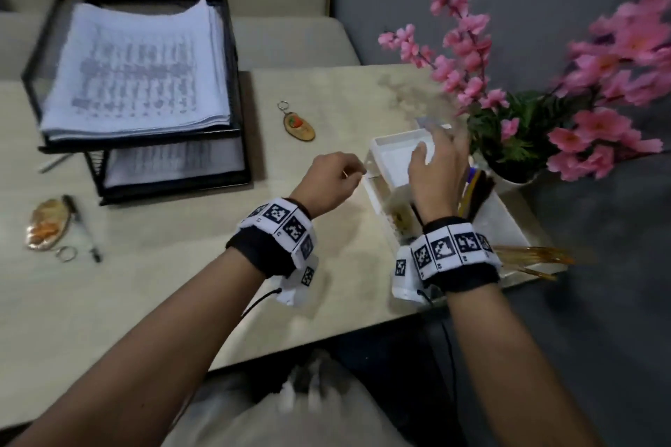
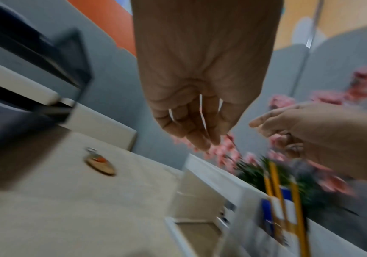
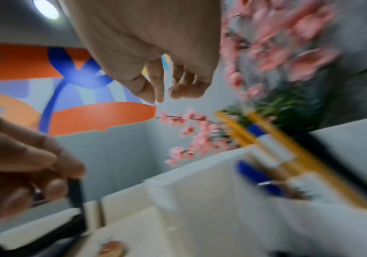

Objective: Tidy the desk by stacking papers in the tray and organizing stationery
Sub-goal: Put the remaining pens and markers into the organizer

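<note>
A black two-tier paper tray (image 1: 234, 58) at the back left holds a stack of printed papers (image 1: 138, 73). To the right stands a white desk organizer (image 1: 377, 147) with yellow and blue pens (image 1: 477, 192) upright in one compartment. My right hand (image 1: 435, 145) hovers over its back compartment, blurred, fingers relaxed and nothing in them in the right wrist view (image 3: 167, 92). My left hand (image 1: 350, 172) hangs just left of the organizer with loosely curled fingers (image 2: 195, 137) and nothing visible in the palm.
A wooden keychain (image 1: 298, 124) lies between tray and organizer. Another keychain (image 1: 47, 225) and a black pen (image 1: 84, 229) lie at the left, with a pen (image 1: 54, 163) beside the tray's base. A pink flower plant (image 1: 526, 127) crowds the organizer's far side. Amber pens (image 1: 530, 258) lie at the right edge.
</note>
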`<state>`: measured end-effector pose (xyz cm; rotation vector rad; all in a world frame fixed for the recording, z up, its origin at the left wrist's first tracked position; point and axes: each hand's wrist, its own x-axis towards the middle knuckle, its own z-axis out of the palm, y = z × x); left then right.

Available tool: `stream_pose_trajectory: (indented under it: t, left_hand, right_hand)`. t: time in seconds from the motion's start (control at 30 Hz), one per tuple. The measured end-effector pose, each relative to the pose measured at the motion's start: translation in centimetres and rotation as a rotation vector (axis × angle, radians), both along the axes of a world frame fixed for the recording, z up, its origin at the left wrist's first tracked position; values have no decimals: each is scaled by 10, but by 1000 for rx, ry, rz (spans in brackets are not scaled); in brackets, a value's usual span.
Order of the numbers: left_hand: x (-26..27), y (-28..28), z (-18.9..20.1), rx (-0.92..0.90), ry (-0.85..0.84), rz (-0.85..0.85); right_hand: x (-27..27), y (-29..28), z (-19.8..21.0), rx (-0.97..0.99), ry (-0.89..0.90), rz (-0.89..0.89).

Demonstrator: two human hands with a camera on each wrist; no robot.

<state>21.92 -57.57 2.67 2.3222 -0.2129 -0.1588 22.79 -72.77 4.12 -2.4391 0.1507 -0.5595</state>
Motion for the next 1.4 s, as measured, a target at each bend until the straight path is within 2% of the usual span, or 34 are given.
stream_pose_trajectory:
  t: [0.13,0.23,0.33,0.4,0.5,0.6,0.77,0.83,0.9,0.97,1.07,1.23,1.27,1.4]
  left_hand:
    - [-31,108,-5,-17,95,164]
    - [-62,201,-17,14,173,335]
    - [-98,290,-32,63,224,518]
    - [-119,333,-43,90,277,604]
    - [-149,384,-55,47,354,687]
    - [-166,411,-66,-1,398,724]
    - [-168,432,-81,-134,396,770]
    - [-161,432,-83,-219,396,773]
    - [-153,428,-80,-321,411,763]
    - [-144,423,-75,-429,465,732]
    - [-129,430,-70,-515,472,728]
    - [-110,471,-66,-647,272,1002]
    - [-109,481,-64,-602,240,1057]
    - [-108,508,-66,-154,239,1106]
  right_hand:
    - [-4,109,-6,29,271,416]
    - [-20,192,-24,-62,501,709]
    - [-44,269,-44,-131,657,902]
    - [-56,308,-56,-182,710,955]
    - [-70,365,-78,-246,748,958]
    - [-82,399,-96,-299,761,853]
    - [-88,412,-111,-342,726,686]
    - [-86,410,-113,-305,721,646]
    - [-87,410,-111,-155,717,605]
    - [-90,420,-105,7,709,645]
    - [-94,447,-94,70,730,859]
    - [-63,491,-80,61,741,980]
    - [-50,500,-79,35,714,959]
    - [1,527,-77,-58,644,734]
